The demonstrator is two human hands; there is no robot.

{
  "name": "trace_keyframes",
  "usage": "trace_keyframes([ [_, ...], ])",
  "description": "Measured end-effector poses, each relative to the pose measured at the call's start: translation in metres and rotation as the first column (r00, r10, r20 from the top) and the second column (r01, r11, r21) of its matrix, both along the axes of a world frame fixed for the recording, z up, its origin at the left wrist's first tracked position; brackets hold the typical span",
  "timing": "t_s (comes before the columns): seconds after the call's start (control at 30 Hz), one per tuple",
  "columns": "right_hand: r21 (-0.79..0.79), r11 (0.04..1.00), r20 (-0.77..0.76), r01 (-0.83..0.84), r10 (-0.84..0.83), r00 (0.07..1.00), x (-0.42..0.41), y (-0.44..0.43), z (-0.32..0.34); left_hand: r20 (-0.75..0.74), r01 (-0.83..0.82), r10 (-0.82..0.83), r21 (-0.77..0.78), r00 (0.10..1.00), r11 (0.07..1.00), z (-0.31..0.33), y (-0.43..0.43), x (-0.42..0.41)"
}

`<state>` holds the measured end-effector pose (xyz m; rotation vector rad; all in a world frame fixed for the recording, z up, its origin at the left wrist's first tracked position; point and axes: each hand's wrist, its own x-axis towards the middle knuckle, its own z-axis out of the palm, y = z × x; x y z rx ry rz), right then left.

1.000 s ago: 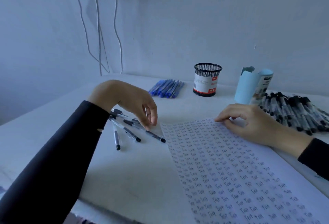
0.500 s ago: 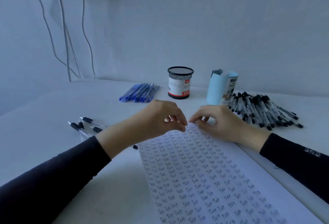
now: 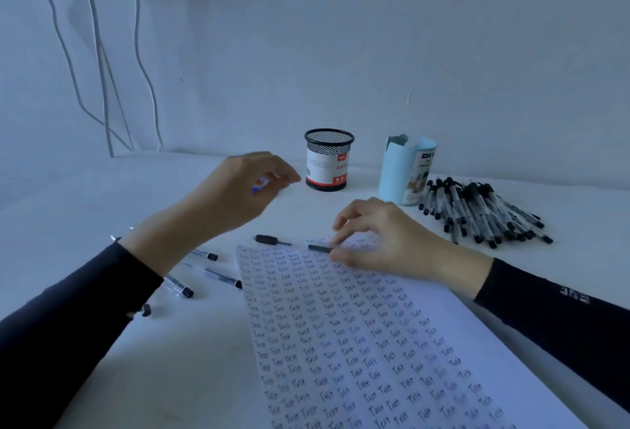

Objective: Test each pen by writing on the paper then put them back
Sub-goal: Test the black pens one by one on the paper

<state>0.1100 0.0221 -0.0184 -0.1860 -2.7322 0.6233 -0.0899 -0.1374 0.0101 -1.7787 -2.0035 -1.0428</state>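
A white paper sheet (image 3: 358, 343) covered in rows of the handwritten word "Test" lies in front of me. A black-capped clear pen (image 3: 293, 243) lies across its top edge. My right hand (image 3: 385, 241) rests on the paper there, its fingertips pinching the pen's dark right end. My left hand (image 3: 242, 190) hovers blurred above the table to the left of the pen, fingers loosely curled, with nothing seen in it. Several black pens (image 3: 204, 275) lie loose under my left forearm. A big pile of black pens (image 3: 477, 213) sits at the right.
A black mesh pen cup (image 3: 329, 159) and a light blue rolled package (image 3: 407, 169) stand near the wall. Blue pens (image 3: 259, 185) show only as a sliver behind my left hand. White cables (image 3: 102, 87) hang down the wall at the left.
My left hand came from the loose pens to the paper's top with a pen, then let go and lifted away up-left. My right hand now pinches that pen.
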Motion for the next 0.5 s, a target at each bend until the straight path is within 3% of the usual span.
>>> trace_keyframes([
  [0.07, -0.363, 0.931, -0.039, 0.043, -0.062, 0.997, -0.002, 0.009, 0.007, -0.005, 0.020, -0.020, 0.001, 1.000, 1.000, -0.002, 0.000, 0.006],
  [0.1, -0.543, 0.838, -0.072, 0.041, -0.095, 0.993, -0.002, 0.016, 0.012, -0.007, 0.044, -0.044, -0.008, 0.999, 0.999, -0.002, 0.000, 0.010],
  [0.2, -0.906, 0.405, -0.209, -0.120, -0.182, 0.961, 0.001, 0.036, 0.030, 0.040, 0.154, -0.150, -0.172, 0.988, 0.973, -0.004, 0.001, 0.025],
  [0.27, -0.968, 0.142, -0.241, -0.208, -0.275, 0.931, 0.006, 0.047, 0.039, 0.066, 0.208, -0.198, -0.336, 0.978, 0.918, -0.009, 0.001, 0.035],
  [0.33, -0.977, 0.064, -0.213, -0.203, -0.299, 0.930, 0.011, 0.053, 0.046, 0.082, 0.246, -0.234, -0.452, 0.969, 0.858, -0.016, 0.002, 0.044],
  [0.5, -0.992, 0.008, -0.125, -0.127, -0.268, 0.955, 0.015, 0.048, 0.051, 0.110, 0.252, -0.239, -0.645, 0.965, 0.722, -0.028, 0.005, 0.051],
])
